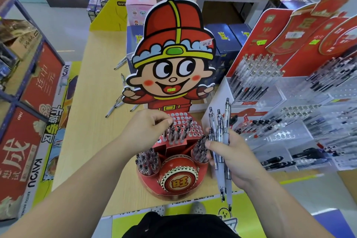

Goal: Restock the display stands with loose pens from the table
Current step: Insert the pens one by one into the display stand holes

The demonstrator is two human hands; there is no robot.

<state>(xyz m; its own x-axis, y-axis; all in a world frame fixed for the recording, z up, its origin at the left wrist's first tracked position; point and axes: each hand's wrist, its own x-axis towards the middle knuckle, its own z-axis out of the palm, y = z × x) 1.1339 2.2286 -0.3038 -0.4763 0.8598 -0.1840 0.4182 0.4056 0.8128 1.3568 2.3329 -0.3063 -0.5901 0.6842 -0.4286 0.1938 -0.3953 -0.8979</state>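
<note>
Stand: cardboard cartoon figure in a red cap, upright on the table straight in front of you. Below the figure is a sloped grid of round holes, partly filled. Dark-topped pens stand in its nearer rows, and the far rows show open holes. Two cups flank a red drum at the base, both packed with pens.

Left hand: over the grid's upper left, fingers curled, thumb and forefinger tips drawn together just above the standing pens. Whether a pen sits between those tips cannot be told from this view. The pose suits seating one pen at a time in a hole.

Right hand: just right of the stand, fingers wrapped round a bundle of several pens, clicker ends up, tips down. You hold them as a reserve beside the grid, so the left hand has a short reach to draw from.

Loose pens: several lying flat on the table, left of and behind the figure, well apart from both hands. Not yet collected.

Other stands: red-backed, with tiered clear trays, at your right. They are blurred, so their fill level is not readable.

Judgement: grid part stocked. The bundle and the table pens await placing. Risk: your knuckles knocking seated pens askew.
</note>
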